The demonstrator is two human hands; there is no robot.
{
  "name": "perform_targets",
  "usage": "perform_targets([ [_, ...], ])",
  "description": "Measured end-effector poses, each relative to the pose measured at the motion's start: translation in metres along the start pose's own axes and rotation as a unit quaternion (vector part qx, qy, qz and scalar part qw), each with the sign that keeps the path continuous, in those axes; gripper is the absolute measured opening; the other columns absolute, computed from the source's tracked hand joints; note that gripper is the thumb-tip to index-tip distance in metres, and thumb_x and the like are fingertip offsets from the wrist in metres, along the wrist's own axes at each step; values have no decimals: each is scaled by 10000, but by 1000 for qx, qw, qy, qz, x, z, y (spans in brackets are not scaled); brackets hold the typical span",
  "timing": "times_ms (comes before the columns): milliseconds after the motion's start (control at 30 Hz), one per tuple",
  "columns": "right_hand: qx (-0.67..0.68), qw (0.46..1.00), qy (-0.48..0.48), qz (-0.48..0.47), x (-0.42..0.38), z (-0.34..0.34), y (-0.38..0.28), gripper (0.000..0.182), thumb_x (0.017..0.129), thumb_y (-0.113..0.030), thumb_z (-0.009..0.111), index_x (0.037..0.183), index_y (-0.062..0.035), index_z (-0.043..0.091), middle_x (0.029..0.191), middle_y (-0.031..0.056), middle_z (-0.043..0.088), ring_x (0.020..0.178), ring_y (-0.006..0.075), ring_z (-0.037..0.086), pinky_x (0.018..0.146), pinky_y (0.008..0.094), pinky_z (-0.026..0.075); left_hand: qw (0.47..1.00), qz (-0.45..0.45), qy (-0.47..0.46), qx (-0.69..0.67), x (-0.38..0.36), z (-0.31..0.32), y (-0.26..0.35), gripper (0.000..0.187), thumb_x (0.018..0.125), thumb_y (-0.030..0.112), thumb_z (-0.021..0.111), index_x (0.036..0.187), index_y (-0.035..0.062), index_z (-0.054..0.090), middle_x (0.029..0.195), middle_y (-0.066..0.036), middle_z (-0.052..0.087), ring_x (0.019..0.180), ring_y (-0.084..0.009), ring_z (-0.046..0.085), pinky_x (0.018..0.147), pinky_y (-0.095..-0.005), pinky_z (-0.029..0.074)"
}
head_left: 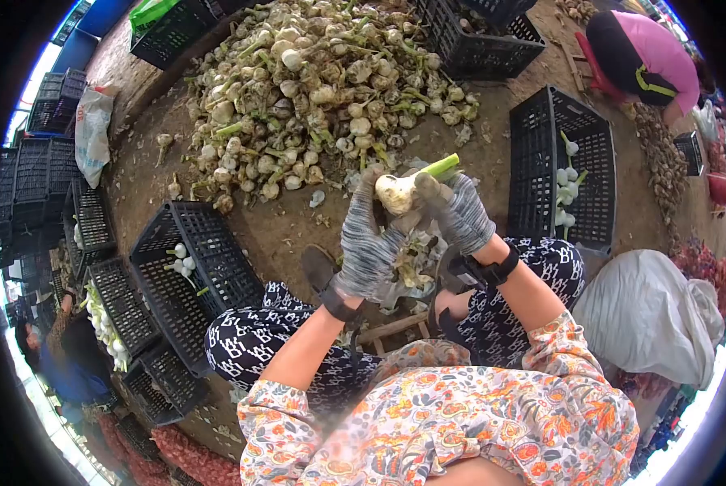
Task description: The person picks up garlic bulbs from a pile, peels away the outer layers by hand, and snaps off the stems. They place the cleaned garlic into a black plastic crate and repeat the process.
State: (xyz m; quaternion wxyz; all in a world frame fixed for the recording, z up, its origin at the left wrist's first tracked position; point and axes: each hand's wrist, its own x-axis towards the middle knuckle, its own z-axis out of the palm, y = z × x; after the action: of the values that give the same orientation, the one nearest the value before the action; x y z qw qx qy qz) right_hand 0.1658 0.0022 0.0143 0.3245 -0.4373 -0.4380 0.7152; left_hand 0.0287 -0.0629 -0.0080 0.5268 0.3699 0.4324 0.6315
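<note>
A garlic bulb (396, 194) with a short green stem is held up between my two gloved hands, over the ground between my knees. My left hand (369, 243), in a grey striped glove with dark fingertips, closes around its left side and underside. On the other side my right hand (463, 212) grips the bulb near the base of the stem, thumb and fingers pressed against it. Loose peeled skins (416, 263) lie below, partly covered by the hands. Just ahead is a large pile of untrimmed garlic bulbs (322, 97).
A black crate (533, 170) with cleaned garlic stands at my right, another black crate (209, 243) at my left. More crates (120, 304) line the left side. A white sack (642, 304) sits by my right knee. One person (651, 57) bends at upper right; another (75, 356) is at left.
</note>
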Motion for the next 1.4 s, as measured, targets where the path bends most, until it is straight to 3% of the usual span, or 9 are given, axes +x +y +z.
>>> perform_targets([
  [167,-46,999,-11,-6,-1,-6,-3,273,830,-209,613,962,29,597,812,37,619,716,61,547,636,223,463,1000,-23,-10,-10,3,-1,9,640,754,117,696,1283,14,351,1148,-78,491,1033,-145,486,866,-284,440],
  [400,-121,987,-26,-98,-1,-11,2,185,802,-97,634,957,1,610,816,39,631,746,68,563,662,224,476,965,-211,50,-147,10,1,32,476,810,474,564,1049,63,532,679,-30,598,409,-47,445,356,-169,326],
  [633,-18,998,-36,-44,3,-6,5,243,793,-71,626,1025,-9,587,909,55,617,818,74,564,692,236,474,938,-344,-10,-28,17,-19,30,475,833,539,477,819,75,582,593,-38,567,360,-108,456,329,-218,355],
  [733,53,996,-66,4,6,-6,6,247,778,-39,611,1017,7,573,892,65,617,789,110,587,684,241,493,942,-326,42,-63,20,-26,-4,374,884,361,496,1021,16,546,720,-81,601,529,-121,553,465,-208,439],
  [967,203,979,-9,18,5,-7,41,174,774,-43,614,932,19,574,842,86,620,727,133,598,633,244,513,926,117,30,357,0,-6,-11,626,823,205,611,1312,1,276,1003,-89,559,725,-149,553,662,-239,469],
  [1100,-159,986,12,-57,2,-5,34,168,752,-35,613,919,-17,599,781,51,623,673,91,552,598,243,463,957,-266,53,-105,19,-23,2,426,849,447,510,998,50,546,763,-44,585,602,-111,549,488,-221,435],
  [1267,-155,983,-59,-78,2,-10,23,145,790,-94,572,905,-32,636,734,0,616,619,41,523,539,204,444,858,-504,-13,-100,32,-34,36,444,799,528,546,933,109,606,748,-42,583,644,-185,578,508,-271,453],
  [1333,-118,992,-23,-45,6,-15,33,150,790,-87,562,909,-24,628,765,8,616,642,49,527,569,211,451,980,-136,63,130,30,-33,-4,411,781,444,610,968,78,606,799,-67,585,717,-201,580,580,-288,466],
  [1400,-109,993,-8,-53,8,-21,39,209,759,-12,490,953,25,558,821,57,590,752,108,527,674,263,446,888,169,39,426,28,-24,16,395,734,281,699,1010,18,597,892,-99,574,813,-216,564,691,-296,461],
])
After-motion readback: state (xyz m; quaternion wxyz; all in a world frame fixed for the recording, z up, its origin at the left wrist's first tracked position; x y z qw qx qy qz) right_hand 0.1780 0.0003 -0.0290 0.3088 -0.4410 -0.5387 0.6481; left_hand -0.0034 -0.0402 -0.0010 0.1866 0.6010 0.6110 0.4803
